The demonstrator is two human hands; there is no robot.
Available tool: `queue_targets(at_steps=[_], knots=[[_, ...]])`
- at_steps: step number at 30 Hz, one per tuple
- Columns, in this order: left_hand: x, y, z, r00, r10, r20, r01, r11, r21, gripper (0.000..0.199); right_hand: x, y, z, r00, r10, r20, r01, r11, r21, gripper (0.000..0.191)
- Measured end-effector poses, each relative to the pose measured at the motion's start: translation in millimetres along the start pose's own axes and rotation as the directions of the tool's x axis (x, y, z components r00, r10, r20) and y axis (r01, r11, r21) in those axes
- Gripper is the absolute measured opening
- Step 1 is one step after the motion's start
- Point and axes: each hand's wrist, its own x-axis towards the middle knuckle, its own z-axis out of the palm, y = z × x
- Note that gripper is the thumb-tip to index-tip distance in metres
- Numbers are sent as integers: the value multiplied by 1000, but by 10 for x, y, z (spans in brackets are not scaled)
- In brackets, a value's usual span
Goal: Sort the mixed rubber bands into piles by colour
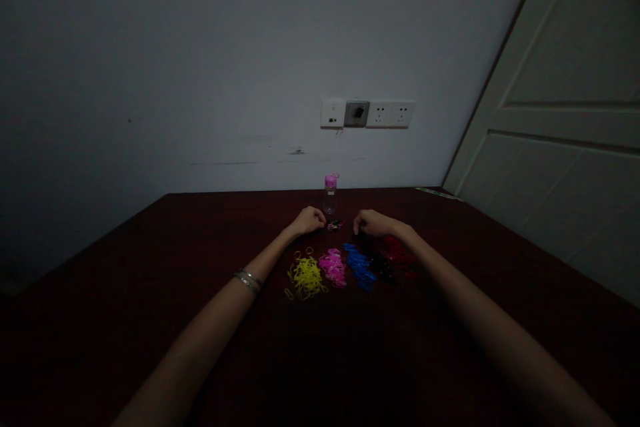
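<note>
My left hand [309, 220] rests on the table with its fingers curled together, at the left edge of a small mixed pile of rubber bands [335, 225]. Just right of that pile is my right hand [373, 221], its fingers bent down towards the tabletop. Whatever either hand may pinch is too small and dark to make out. Nearer to me lie separate heaps of yellow rubber bands [307, 277], pink rubber bands [333, 267], blue rubber bands [359, 267], black rubber bands [383, 266] and red rubber bands [400, 252]. The red heap is partly hidden by my right forearm.
A clear bottle [329, 201] with a pink cap stands behind the mixed pile. The dark reddish table [150, 267] meets a grey wall with sockets [390, 115]. A white panelled door [565, 147] is on the right. A flat strip [436, 193] lies at the back right edge.
</note>
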Motion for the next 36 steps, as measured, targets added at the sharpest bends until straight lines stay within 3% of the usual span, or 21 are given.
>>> queue_targets(at_steps=[10, 18, 24, 28, 36], knots=[[-81, 133, 53, 999, 31, 12, -32, 992, 120, 25, 36, -39, 38, 991, -38, -129, 42, 999, 22, 30], [-63, 97, 100, 997, 72, 15, -73, 989, 129, 20, 58, -86, 100, 987, -69, -146, 71, 998, 4, 30], [-36, 99, 41, 994, 103, 30, -105, 992, 73, 20, 55, -71, 91, 977, -63, -203, 69, 997, 23, 29], [-32, 162, -1, 991, 133, 34, -133, 991, -2, 21, 34, -128, 63, 966, -42, -255, 78, 988, 131, 25], [-42, 228, 4, 980, 179, 84, -173, 982, -80, 21, 34, -250, 64, 965, -51, -257, 115, 964, 241, 25]])
